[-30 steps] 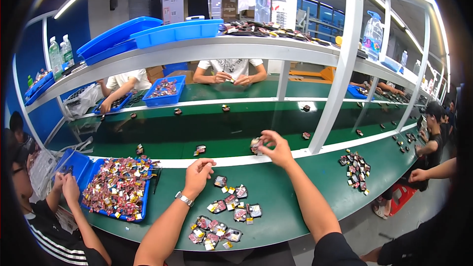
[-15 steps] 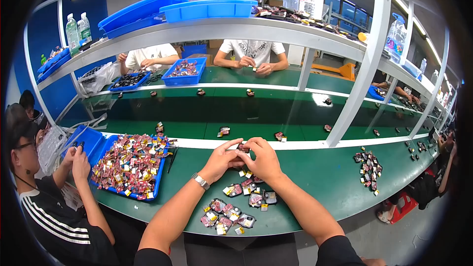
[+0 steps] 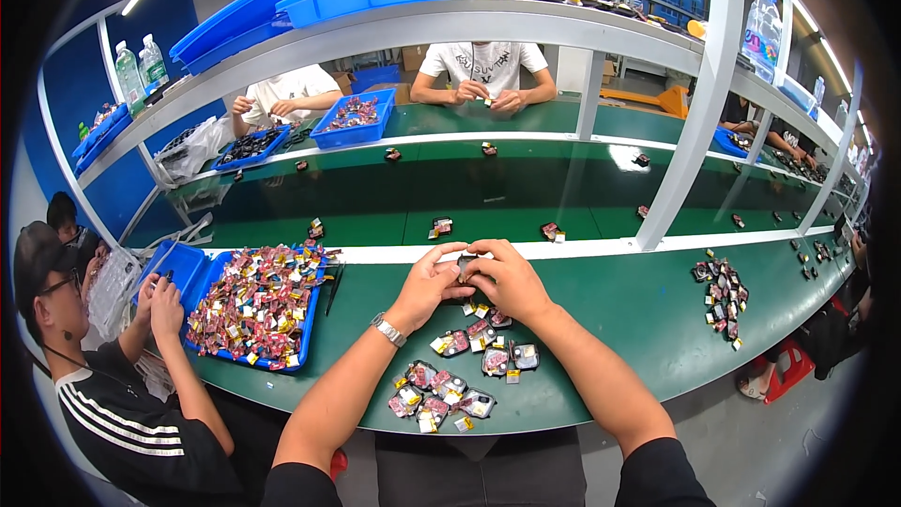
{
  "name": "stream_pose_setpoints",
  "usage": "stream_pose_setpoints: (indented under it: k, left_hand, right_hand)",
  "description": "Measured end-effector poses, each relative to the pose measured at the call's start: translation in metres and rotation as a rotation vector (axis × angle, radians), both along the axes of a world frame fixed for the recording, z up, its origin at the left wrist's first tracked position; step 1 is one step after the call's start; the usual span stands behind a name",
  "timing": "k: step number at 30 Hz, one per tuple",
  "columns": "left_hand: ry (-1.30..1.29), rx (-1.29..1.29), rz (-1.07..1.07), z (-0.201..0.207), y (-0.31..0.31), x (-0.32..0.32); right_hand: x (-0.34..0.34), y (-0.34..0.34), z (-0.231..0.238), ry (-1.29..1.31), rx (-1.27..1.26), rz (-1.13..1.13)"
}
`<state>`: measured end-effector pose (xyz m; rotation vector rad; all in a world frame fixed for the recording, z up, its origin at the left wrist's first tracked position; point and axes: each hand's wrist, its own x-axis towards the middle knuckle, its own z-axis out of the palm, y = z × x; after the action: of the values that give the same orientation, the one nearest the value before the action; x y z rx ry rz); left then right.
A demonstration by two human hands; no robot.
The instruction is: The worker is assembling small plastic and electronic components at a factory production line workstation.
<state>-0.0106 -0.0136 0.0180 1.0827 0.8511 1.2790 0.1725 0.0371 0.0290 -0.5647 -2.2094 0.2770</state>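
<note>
Over the green bench, my left hand and my right hand come together, fingers closed round one small dark electronic part. My fingers hide most of that part; a greyish face shows between the thumbs. Just below my hands lies a loose group of small black-cased modules with reddish boards and white and yellow pieces. A second cluster of similar modules sits nearer the bench's front edge. A metal-banded watch is on my left wrist.
A blue tray heaped with reddish small parts stands left, beside black tweezers. More modules lie right. A white post and shelf rise ahead. A co-worker sits left; others work across the bench.
The view has tilted down and shifted slightly. Between my fingers the part has turned: a reddish side showed before, a greyish face shows now. Both hands stay together on it.
</note>
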Motion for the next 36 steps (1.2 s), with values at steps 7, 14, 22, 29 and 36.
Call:
stream_pose_setpoints:
  k: [7, 14, 22, 29, 36]
  left_hand:
    - [0.057, 0.029, -0.107, -0.003, 0.0, -0.005]
    - [0.016, -0.009, -0.179, -0.005, 0.003, -0.01]
    - [-0.052, -0.063, -0.166, -0.008, 0.0, -0.008]
    - [-0.154, -0.011, -0.18, -0.01, 0.003, -0.005]
    - [-0.17, -0.007, -0.194, -0.015, 0.004, -0.008]
  right_hand:
    - [0.001, -0.001, 0.001, 0.009, -0.135, 0.017]
    - [0.003, -0.005, 0.006, -0.038, -0.143, 0.051]
    - [0.01, -0.004, 0.006, -0.036, -0.155, 0.173]
    - [0.003, -0.012, 0.001, 0.108, -0.081, -0.011]
    - [-0.004, -0.014, -0.003, 0.13, -0.044, -0.006]
